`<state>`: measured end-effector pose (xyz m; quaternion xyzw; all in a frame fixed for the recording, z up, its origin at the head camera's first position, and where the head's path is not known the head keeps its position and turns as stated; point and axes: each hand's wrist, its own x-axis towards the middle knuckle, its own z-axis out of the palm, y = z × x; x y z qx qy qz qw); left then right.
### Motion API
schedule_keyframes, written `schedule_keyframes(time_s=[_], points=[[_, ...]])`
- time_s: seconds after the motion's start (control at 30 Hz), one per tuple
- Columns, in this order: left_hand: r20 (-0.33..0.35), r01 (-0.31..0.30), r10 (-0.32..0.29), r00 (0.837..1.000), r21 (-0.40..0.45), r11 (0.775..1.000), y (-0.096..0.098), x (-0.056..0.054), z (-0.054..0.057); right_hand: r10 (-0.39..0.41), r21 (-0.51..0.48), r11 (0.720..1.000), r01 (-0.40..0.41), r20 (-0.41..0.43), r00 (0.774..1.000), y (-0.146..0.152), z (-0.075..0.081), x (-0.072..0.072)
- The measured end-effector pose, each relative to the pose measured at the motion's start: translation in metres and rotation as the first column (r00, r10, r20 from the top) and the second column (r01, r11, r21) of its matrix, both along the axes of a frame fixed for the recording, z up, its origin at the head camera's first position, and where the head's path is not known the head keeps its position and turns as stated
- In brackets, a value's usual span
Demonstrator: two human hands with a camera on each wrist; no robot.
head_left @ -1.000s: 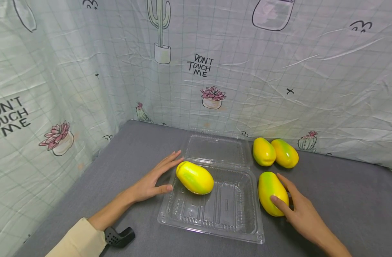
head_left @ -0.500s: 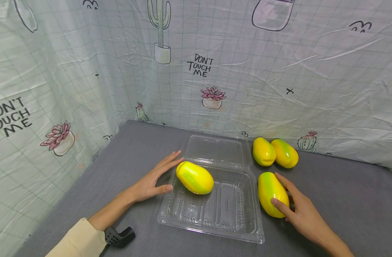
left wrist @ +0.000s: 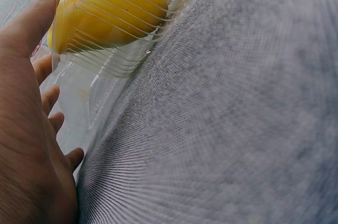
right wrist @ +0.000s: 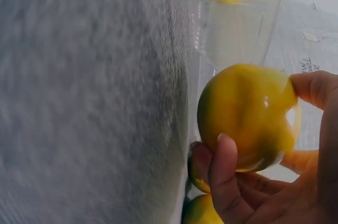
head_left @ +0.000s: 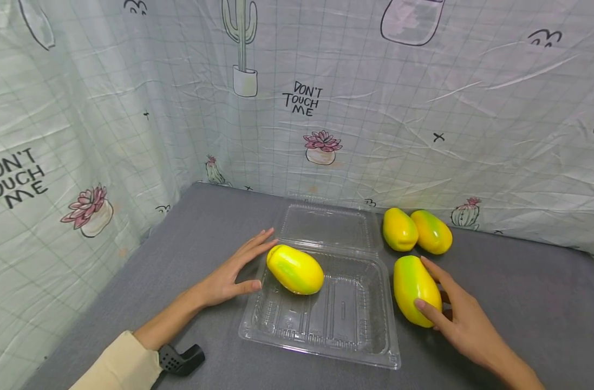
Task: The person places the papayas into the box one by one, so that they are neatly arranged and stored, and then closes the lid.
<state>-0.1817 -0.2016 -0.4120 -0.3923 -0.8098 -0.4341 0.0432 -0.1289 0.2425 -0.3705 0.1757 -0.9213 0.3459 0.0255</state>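
My right hand grips a yellow papaya with a green stripe, just right of a clear plastic clamshell container. In the right wrist view, the thumb and fingers curl round this papaya, which appears raised off the cloth. A second papaya lies in the container's back left part. My left hand rests at the container's left rim, its fingers straight and spread. Through the clear wall, the left wrist view shows the papaya inside, with the left thumb against the rim.
Two more papayas, one on the left and one on the right, lie side by side near the back curtain. The container's lid lies folded back. Grey cloth covers the table.
The papaya in my right hand has risen slightly and shifted a little to the right in the last half second. My left hand and the container have stayed put.
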Motion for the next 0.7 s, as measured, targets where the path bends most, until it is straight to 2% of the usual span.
schedule_keyframes(time_s=[0.37, 0.7], points=[[0.005, -0.001, 0.001, 1.000, -0.001, 1.000, 0.002, 0.000, 0.002, 0.057, 0.013, 0.998, -0.056, -0.162, 0.985, 0.007, 0.015, -0.001], [0.009, -0.002, 0.002, 1.000, -0.002, 1.000, 0.000, 0.001, 0.004, 0.136, 0.018, 0.990, -0.137, -0.300, 0.944, 0.004, 0.027, -0.005]])
